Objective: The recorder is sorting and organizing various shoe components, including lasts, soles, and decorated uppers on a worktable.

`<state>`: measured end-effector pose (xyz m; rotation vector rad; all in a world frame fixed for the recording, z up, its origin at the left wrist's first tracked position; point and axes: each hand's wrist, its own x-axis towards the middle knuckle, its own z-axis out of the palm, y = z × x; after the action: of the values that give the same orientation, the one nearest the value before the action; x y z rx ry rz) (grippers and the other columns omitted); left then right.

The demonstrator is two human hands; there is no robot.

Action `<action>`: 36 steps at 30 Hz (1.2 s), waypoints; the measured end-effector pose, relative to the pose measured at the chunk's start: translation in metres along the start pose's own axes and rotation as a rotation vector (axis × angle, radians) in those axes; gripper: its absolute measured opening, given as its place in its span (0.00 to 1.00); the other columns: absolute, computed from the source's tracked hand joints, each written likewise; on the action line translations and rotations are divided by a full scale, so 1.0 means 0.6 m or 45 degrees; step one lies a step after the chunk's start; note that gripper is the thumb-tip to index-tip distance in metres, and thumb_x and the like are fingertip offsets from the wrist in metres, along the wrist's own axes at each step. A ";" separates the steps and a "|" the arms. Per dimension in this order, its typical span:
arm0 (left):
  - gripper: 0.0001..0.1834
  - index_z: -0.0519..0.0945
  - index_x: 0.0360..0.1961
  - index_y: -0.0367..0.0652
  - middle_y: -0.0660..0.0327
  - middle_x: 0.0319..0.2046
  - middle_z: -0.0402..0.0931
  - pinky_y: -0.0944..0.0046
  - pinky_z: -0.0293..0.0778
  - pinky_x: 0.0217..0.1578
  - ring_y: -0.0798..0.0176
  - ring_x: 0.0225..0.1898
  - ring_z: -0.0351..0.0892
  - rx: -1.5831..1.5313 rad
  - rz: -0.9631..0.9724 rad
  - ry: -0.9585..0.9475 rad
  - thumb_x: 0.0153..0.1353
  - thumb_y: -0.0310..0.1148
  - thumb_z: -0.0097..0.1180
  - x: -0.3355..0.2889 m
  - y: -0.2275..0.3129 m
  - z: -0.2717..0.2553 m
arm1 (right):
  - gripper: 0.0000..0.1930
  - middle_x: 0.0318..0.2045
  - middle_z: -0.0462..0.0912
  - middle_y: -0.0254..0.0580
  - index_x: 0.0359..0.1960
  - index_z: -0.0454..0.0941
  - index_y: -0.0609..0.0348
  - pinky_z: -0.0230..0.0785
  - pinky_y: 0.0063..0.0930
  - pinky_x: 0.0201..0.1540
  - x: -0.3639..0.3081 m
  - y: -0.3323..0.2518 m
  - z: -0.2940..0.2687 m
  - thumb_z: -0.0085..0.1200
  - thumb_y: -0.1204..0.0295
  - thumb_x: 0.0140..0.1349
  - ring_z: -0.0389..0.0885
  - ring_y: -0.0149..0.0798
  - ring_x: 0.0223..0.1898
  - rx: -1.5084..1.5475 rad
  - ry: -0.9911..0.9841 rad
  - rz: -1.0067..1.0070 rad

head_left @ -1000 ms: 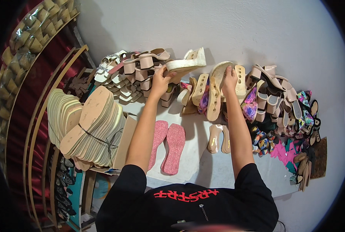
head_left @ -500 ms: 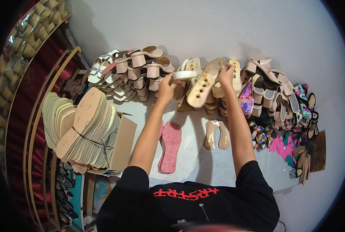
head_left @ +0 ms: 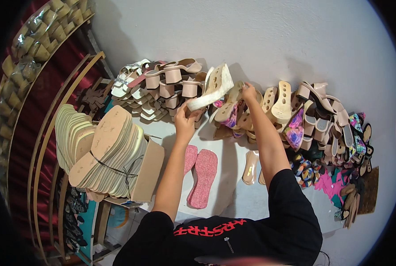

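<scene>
My left hand (head_left: 186, 123) grips the near end of a cream wedge sole (head_left: 212, 93), which is tilted up with a row of holes on its inner face. Slightly right of it, my right hand (head_left: 249, 92) has its fingers closed at the upper end of a beige wedge sole (head_left: 228, 108) in a cluster of similar soles; what the fingertips hold is partly hidden. Purple floral fabric (head_left: 230, 119) covers part of a wedge in that cluster. Further right, another holed wooden-coloured sole (head_left: 281, 103) leans among the pile.
Heeled beige sandals (head_left: 172, 74) and white sandals (head_left: 133, 91) are stacked left. A cardboard box (head_left: 148, 170) of bundled insoles (head_left: 111, 144) stands nearer. Pink insoles (head_left: 203, 177) and clear-wrapped soles (head_left: 251, 167) lie on the white surface. More sandals (head_left: 329, 117) crowd the right side.
The cream wedge sole in my left hand has been raised and tilted upright. My right hand has moved left, and the large holed sole it held up no longer stands in front. The view has shifted.
</scene>
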<state>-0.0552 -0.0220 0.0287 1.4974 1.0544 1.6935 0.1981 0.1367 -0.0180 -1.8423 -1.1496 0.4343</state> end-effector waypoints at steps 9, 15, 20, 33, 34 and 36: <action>0.15 0.72 0.44 0.33 0.62 0.36 0.75 0.73 0.66 0.41 0.72 0.38 0.72 -0.113 -0.039 0.051 0.55 0.26 0.57 -0.018 -0.008 -0.024 | 0.24 0.48 0.70 0.66 0.44 0.76 0.58 0.63 0.38 0.51 -0.076 -0.070 -0.026 0.54 0.55 0.50 0.72 0.56 0.47 -0.088 -0.889 -0.337; 0.15 0.73 0.44 0.33 0.60 0.40 0.75 0.71 0.66 0.44 0.69 0.42 0.72 -0.114 -0.095 0.101 0.53 0.21 0.55 -0.011 -0.010 -0.013 | 0.22 0.39 0.75 0.60 0.42 0.77 0.57 0.68 0.34 0.45 -0.182 -0.054 -0.064 0.59 0.60 0.45 0.77 0.54 0.37 -0.424 -0.655 -0.849; 0.12 0.74 0.40 0.34 0.63 0.33 0.75 0.73 0.66 0.38 0.73 0.35 0.71 -0.136 -0.055 0.109 0.54 0.27 0.58 -0.019 -0.007 -0.017 | 0.18 0.40 0.73 0.57 0.42 0.76 0.54 0.64 0.42 0.50 -0.164 -0.057 -0.087 0.55 0.63 0.48 0.72 0.54 0.44 -0.476 -0.634 -0.739; 0.16 0.74 0.41 0.33 0.62 0.34 0.76 0.72 0.67 0.37 0.71 0.35 0.72 -0.188 -0.058 0.120 0.54 0.30 0.60 -0.023 0.038 -0.041 | 0.17 0.43 0.73 0.50 0.40 0.70 0.54 0.26 0.69 0.59 -0.273 -0.011 0.043 0.52 0.64 0.48 0.54 0.52 0.61 -1.440 0.080 -1.387; 0.16 0.74 0.41 0.33 0.62 0.34 0.76 0.72 0.67 0.37 0.71 0.35 0.72 -0.183 -0.056 0.128 0.54 0.30 0.60 -0.023 0.043 -0.047 | 0.14 0.41 0.74 0.49 0.38 0.71 0.56 0.30 0.69 0.58 -0.274 -0.021 0.036 0.49 0.66 0.50 0.59 0.51 0.57 -1.321 -0.026 -1.310; 0.17 0.74 0.41 0.33 0.62 0.33 0.76 0.72 0.67 0.37 0.72 0.35 0.72 -0.191 -0.025 0.131 0.54 0.32 0.60 -0.023 0.053 -0.055 | 0.13 0.36 0.76 0.47 0.33 0.72 0.56 0.37 0.73 0.55 -0.273 -0.039 0.013 0.52 0.63 0.48 0.68 0.48 0.48 -1.163 -0.065 -1.264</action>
<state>-0.0841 -0.0545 0.0491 1.3137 0.9680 1.8098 0.0973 0.0060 -0.0279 -1.6296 -2.3272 -0.7289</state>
